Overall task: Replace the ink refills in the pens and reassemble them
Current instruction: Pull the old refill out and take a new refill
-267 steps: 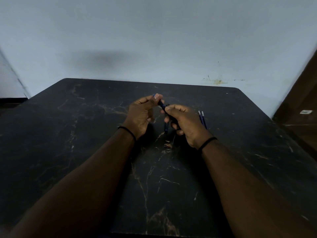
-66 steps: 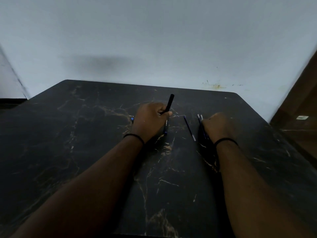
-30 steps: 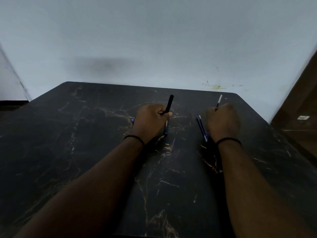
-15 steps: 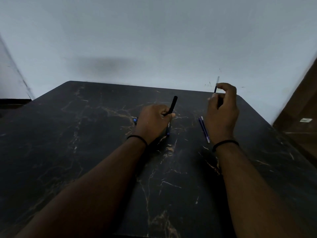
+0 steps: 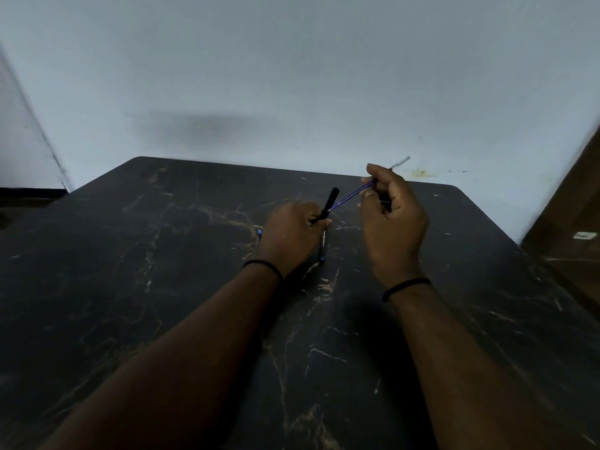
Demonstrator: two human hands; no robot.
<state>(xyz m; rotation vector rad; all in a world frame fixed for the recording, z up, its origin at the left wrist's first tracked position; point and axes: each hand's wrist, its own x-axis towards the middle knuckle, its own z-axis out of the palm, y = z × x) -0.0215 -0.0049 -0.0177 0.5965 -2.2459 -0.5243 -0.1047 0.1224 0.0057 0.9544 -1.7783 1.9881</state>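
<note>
My left hand (image 5: 292, 237) rests on the dark marble table (image 5: 162, 287) and grips a black pen barrel (image 5: 329, 203) that points up and away. My right hand (image 5: 393, 219) is raised above the table and pinches a thin blue ink refill (image 5: 352, 193). The refill slants down to the left, and its tip sits at the barrel near my left thumb. Its pale far end sticks out past my right fingers. Another pen (image 5: 323, 246) lies on the table under my left hand, partly hidden.
A pale wall rises just behind the table's far edge. A brown wooden panel (image 5: 571, 222) stands at the right. The other refills seen earlier are hidden behind my right hand.
My right hand picked one refill off the table, lifted it, and swung it left so its tip meets the barrel. My left hand stayed put with the barrel.
</note>
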